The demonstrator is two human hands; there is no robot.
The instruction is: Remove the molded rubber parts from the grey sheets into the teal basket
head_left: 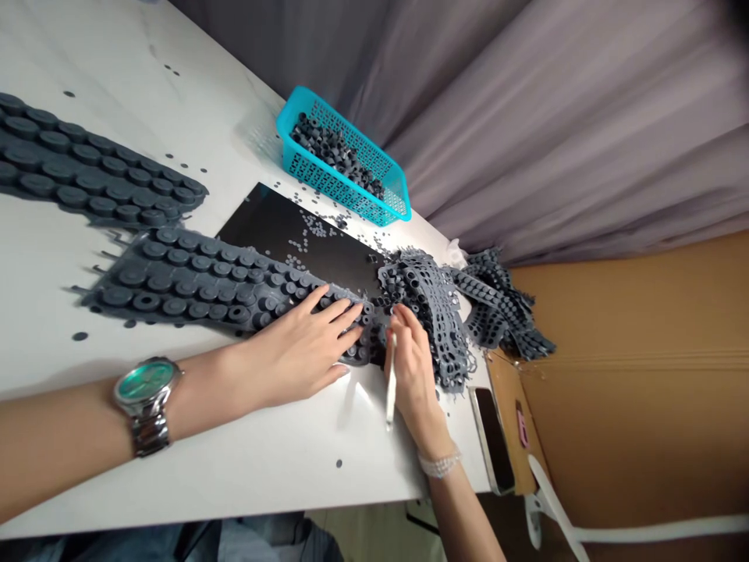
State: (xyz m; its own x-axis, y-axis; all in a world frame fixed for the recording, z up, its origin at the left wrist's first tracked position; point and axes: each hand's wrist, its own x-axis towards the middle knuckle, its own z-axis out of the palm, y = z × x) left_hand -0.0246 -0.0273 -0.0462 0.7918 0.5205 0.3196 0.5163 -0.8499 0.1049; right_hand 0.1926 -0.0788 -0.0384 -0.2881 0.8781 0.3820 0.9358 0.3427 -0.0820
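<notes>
Wristwatch (149, 402), lower left; left hand (310, 339) spread flat on the studded strip (202, 269), long axis left to centre. Right hand (414, 357), by the strip's right end, grips a white tool (392, 382).

The studded sheet (193, 269) looks like rubber, dark and matt, its raised discs smooth-topped with only a dull sheen. The perforated scrap (436, 304) has the same rubbery, matt look, rough and ragged at its edge. The slim tool (392, 382) seems smooth plastic. The surface (263, 460) is smooth and glossy—it throws back soft reflections—while the board (257, 222) is smooth and dark. The basket (310, 168) is shiny moulded plastic, the curtain (555, 140) softly lustrous cloth, the watch bracelet (150, 435) polished metal.
</notes>
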